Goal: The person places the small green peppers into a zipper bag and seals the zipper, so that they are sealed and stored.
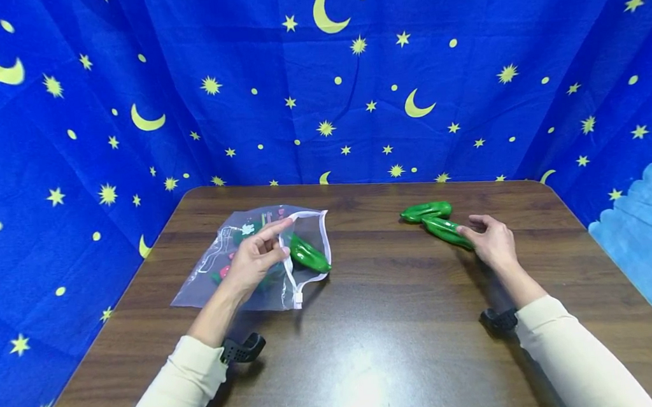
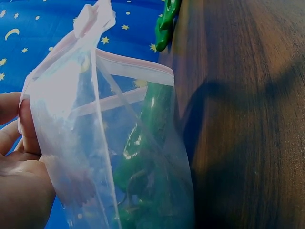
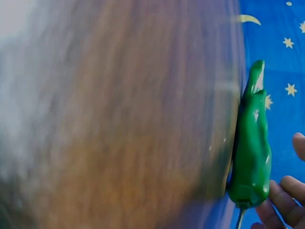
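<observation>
A clear zip bag [image 1: 200, 289] with a white slider [image 1: 298, 299] lies on the left of the table, its mouth held apart toward the right. My left hand [image 1: 246, 264] pinches the mouth's rim. Inside the opening rests a green pepper [image 1: 309, 254]; green and pink shapes show dimly deeper in. On the right, my right hand [image 1: 494, 241] reaches the stem end of another green pepper [image 1: 443, 229], its fingers against it and the thumb apart in the right wrist view. A further green pepper [image 1: 425, 211] touches that one's far end.
The brown wooden table [image 1: 370, 328] reflects a bright light near its front. Blue cloth [image 1: 269, 61] with yellow moons and stars hangs behind and at the sides. A light-blue scalloped cloth [image 1: 650, 229] hangs at the right edge.
</observation>
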`<state>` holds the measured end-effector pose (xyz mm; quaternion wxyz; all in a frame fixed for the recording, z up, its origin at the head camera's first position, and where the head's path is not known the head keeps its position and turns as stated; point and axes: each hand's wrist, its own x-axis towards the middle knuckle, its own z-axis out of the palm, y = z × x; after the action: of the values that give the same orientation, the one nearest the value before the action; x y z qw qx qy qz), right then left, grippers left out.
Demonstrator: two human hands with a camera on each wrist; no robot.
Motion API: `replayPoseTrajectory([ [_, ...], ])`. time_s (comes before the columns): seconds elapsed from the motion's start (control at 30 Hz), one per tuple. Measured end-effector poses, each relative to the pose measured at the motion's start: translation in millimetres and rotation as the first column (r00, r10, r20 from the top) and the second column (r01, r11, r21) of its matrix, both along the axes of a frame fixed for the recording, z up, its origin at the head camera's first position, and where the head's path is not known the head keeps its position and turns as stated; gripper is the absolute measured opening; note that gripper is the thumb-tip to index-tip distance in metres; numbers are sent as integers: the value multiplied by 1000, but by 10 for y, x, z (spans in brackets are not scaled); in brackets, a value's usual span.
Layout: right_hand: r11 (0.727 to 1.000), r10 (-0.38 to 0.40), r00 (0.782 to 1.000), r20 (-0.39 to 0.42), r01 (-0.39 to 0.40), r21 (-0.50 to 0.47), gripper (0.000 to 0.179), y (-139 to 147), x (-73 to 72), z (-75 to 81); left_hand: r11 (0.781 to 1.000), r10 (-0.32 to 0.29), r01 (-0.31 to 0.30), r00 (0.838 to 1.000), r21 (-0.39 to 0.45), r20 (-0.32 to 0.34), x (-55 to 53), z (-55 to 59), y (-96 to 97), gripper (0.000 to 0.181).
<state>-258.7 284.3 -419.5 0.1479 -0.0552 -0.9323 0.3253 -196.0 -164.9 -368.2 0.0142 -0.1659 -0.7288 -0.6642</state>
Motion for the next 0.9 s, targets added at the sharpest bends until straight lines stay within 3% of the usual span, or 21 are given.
replayPoseTrajectory([
  [0.53, 989, 30, 992, 125, -48, 139, 50, 124, 18, -31, 1000, 0, 0, 1000, 2, 0, -3, -12, 7, 53],
  [0.9, 988, 34, 983, 180, -60, 145, 51, 184, 38, -88, 1000, 4, -4, 1000, -1, 7, -2, -2, -1, 54],
])
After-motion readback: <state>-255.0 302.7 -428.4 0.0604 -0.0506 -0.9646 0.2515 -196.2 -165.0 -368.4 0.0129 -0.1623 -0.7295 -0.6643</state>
